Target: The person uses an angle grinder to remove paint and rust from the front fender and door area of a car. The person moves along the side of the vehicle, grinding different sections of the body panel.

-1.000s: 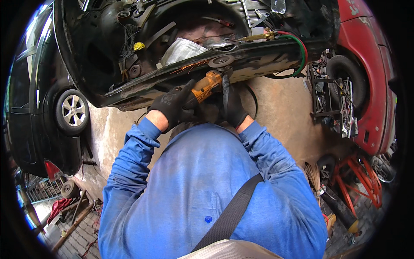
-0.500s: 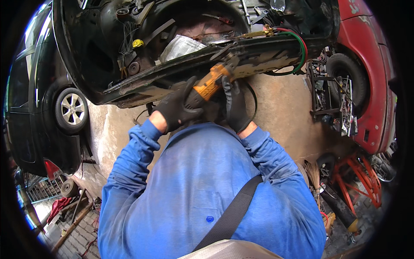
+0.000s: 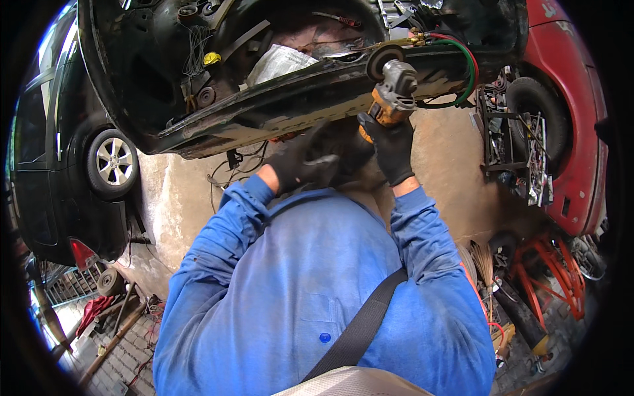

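Observation:
My right hand (image 3: 394,155), in a dark glove, grips an angle grinder (image 3: 396,89) with a yellow-orange body and grey metal head. The grinder points up and away from me, its round disc (image 3: 376,65) by the edge of a dark car body (image 3: 277,99). Lower and to the left, my gloved left hand (image 3: 297,165) is off the grinder. Its thumb stands apart from the fingers, which are somewhat blurred, and nothing shows in it. Pale bare patches run along the car body's lower sill (image 3: 264,130).
On the car body lie a paper sheet (image 3: 281,64), a yellow tape measure (image 3: 211,59), a screwdriver (image 3: 338,19) and red and green hoses (image 3: 472,66). A dark car (image 3: 59,165) stands left. At right are a red vehicle (image 3: 581,132) and a tool rack (image 3: 498,142). Cables (image 3: 238,162) cross the floor.
The grinder has swung right and now stands more upright, with its disc facing me. My left hand has let go of it; my right hand has moved right with it.

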